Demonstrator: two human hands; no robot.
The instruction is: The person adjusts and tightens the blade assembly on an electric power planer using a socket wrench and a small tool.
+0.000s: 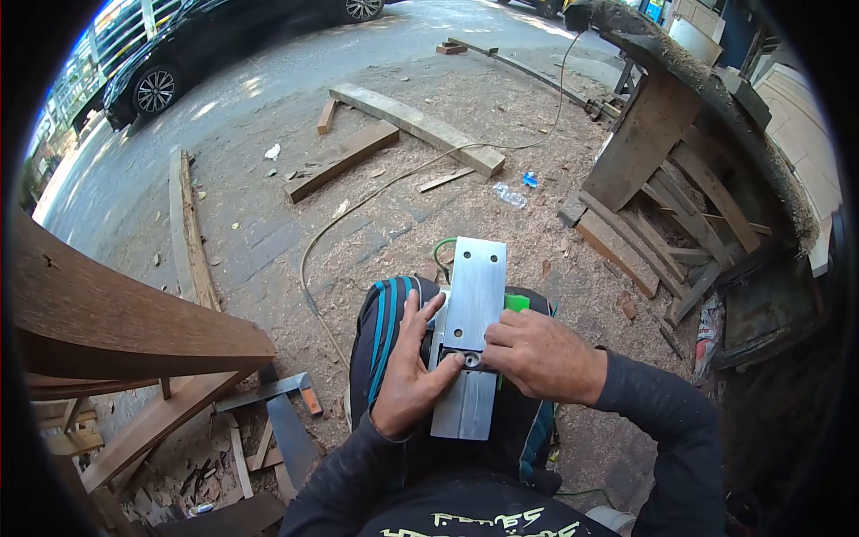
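Observation:
An electric planer (478,295) lies upside down across my lap, its flat metal sole facing up and part of its green body showing on the right. My left hand (409,371) holds the planer from the left, fingers stretched along its side and thumb at the cutter drum (467,359) in the gap between the sole plates. On the right of that gap, my right hand (546,355) is closed, with fingers curled against the planer's edge. Whatever its fingertips grip is hidden.
A curved wooden piece (134,313) stands close on my left. Near it lies a try square (268,392). Timber beams (420,130) and a cable (309,259) lie on the shaving-covered ground ahead. Wood offcuts (640,237) sit beneath a bench at right. A black car (224,45) is beyond.

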